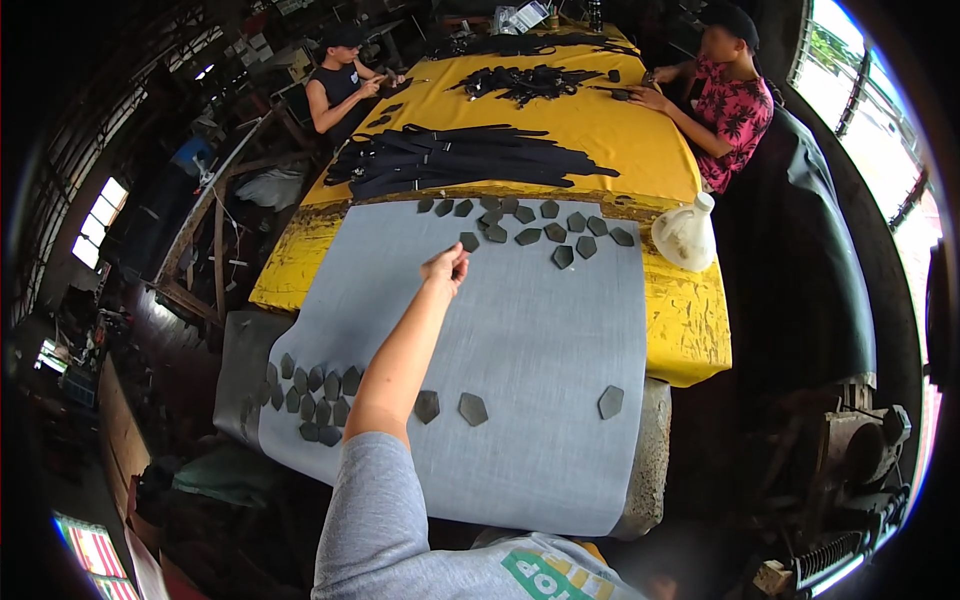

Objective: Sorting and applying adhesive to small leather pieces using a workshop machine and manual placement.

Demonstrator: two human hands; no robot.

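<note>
My left hand (447,268) reaches far across a grey sheet (480,330), its fingers pinched together. At its fingertips is a dark pentagon-shaped piece (468,242); whether that piece is lifted or still touches the sheet I cannot tell. Beyond and to the right lie several matching pentagon pieces (555,232), scattered along the sheet's far edge. Another cluster of pentagon pieces (308,408) sits at the near left, partly behind my arm. Two more, including a larger-looking pentagon (473,409), lie just right of my forearm, and a lone pentagon (610,402) is near the right edge. My right hand does not show.
Under the sheet's far end is a yellow-covered table (660,130). Black straps (470,160) are heaped across it, with a smaller black pile (525,82) farther back. A whitish jug (685,235) stands at the right. Two people work at the table's far left and right.
</note>
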